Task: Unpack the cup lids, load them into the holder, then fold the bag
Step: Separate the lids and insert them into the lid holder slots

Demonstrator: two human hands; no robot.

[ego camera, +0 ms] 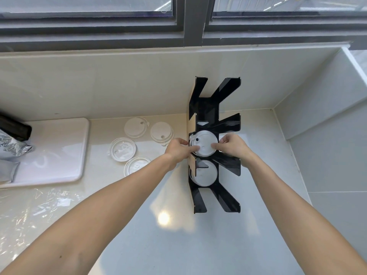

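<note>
A black slotted lid holder [228, 124] stands on the counter at the centre right. In its middle slot sits a stack of white cup lids [204, 140]. My left hand [177, 150] grips the stack's left edge, thumb on its top. My right hand [231, 146] grips the right edge the same way. A second stack of lids [203, 174] fills the slot below. Several loose lids lie left of the holder: two white ones [160, 132] at the back and two clear ones [123, 149] nearer me. The clear plastic bag [37, 207] lies crumpled on the counter at the left.
A white board [65, 151] lies on the counter at the left, with a silver foil pouch [10, 145] and a black object [14, 126] on its left end. A tiled wall and window frame stand behind; a white ledge [327, 116] rises at the right.
</note>
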